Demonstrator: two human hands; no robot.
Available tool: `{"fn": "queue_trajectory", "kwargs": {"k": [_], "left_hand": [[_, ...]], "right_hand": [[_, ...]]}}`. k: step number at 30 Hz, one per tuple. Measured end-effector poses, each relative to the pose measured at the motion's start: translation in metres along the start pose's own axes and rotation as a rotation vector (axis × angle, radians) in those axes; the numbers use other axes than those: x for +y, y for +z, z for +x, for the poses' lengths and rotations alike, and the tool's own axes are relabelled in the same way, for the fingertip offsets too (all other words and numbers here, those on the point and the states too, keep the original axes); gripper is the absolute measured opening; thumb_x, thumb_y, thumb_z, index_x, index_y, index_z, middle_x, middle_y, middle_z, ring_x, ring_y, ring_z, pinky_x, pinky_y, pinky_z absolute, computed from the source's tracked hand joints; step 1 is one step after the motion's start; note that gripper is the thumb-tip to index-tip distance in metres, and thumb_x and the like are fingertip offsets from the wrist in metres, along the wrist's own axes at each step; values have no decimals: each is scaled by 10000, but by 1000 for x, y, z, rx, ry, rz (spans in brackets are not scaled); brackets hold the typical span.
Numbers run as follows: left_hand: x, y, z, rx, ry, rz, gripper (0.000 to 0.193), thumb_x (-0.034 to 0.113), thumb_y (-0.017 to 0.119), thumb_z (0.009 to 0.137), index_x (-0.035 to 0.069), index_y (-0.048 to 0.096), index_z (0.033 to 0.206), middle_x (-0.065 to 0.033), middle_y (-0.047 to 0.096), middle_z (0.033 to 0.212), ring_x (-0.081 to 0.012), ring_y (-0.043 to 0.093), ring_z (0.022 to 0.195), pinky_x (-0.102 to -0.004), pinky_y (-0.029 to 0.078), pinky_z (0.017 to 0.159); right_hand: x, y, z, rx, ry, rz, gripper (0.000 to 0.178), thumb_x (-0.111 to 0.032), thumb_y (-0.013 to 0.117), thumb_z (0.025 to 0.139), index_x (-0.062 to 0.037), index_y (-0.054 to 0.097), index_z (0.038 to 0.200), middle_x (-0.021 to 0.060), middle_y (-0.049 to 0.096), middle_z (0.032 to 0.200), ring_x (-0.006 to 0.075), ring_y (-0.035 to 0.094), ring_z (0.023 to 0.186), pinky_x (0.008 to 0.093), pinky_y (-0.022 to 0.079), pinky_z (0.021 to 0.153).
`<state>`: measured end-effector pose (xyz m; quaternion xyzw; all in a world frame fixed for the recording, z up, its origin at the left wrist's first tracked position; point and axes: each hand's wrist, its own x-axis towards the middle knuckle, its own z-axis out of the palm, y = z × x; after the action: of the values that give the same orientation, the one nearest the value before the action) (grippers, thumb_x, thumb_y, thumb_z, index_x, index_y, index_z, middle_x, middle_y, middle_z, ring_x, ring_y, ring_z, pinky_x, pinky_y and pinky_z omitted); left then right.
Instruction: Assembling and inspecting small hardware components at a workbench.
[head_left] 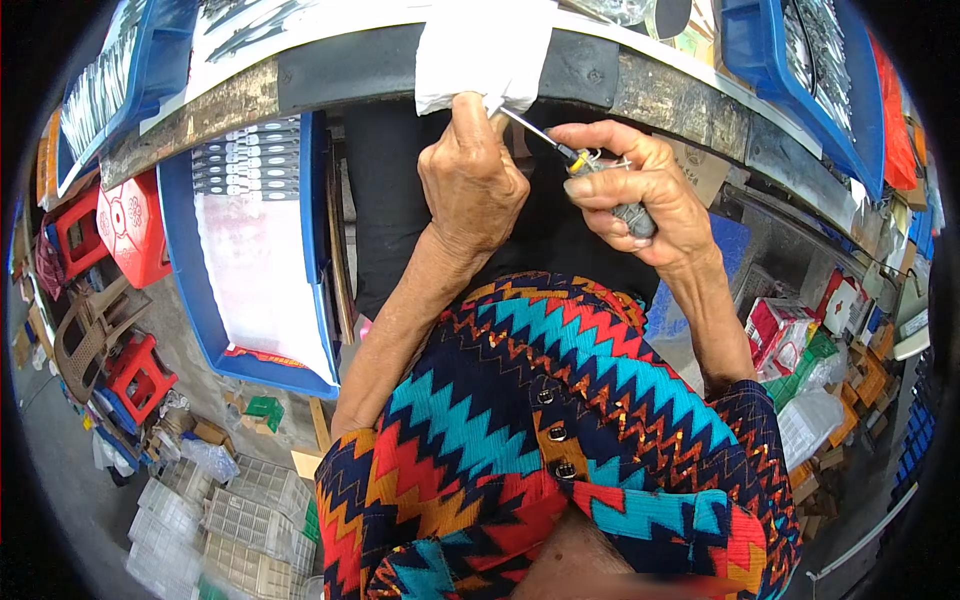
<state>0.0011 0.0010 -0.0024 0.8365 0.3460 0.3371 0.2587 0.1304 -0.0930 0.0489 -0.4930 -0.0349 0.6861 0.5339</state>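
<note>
Left hand (472, 175) pinches a small part steady at the white cloth (480, 50); right hand (635, 190) grips screwdriver (590, 165), tip on it.

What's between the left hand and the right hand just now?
In the head view, a thin metal shaft of the screwdriver held in the right hand spans across to the left hand.
</note>
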Motion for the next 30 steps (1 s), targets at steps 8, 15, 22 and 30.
{"fn": "queue_trajectory", "kwargs": {"k": [8,15,22,30], "left_hand": [[0,2,0,21,8,-2,142,-44,526,735,-18,402,799,-210,524,590,-379,569,549,-412,450,442],[5,-3,-4,-33,-98,-87,77,0,479,832,-36,424,870,-246,520,623,-432,553,606,-440,399,470],[2,-5,-3,-40,-68,-68,93,-8,479,817,-38,411,873,-247,524,631,-428,558,612,-445,417,477],[4,-3,-4,-24,-63,-83,93,3,465,840,-47,430,910,-243,527,640,-419,557,613,-436,399,476]], "right_hand": [[2,-8,4,-171,65,259,385,13,603,750,32,502,1122,73,530,649,82,447,407,165,256,280],[9,-3,-3,23,-343,-513,335,-91,688,722,-21,598,1038,-16,517,565,24,392,414,174,254,348],[17,-5,0,54,-436,-637,340,-108,708,693,-61,628,1021,8,592,723,35,493,556,185,400,482],[20,-9,4,42,-654,-818,339,-90,693,689,-45,631,1019,46,631,949,123,572,875,261,457,781]]}}
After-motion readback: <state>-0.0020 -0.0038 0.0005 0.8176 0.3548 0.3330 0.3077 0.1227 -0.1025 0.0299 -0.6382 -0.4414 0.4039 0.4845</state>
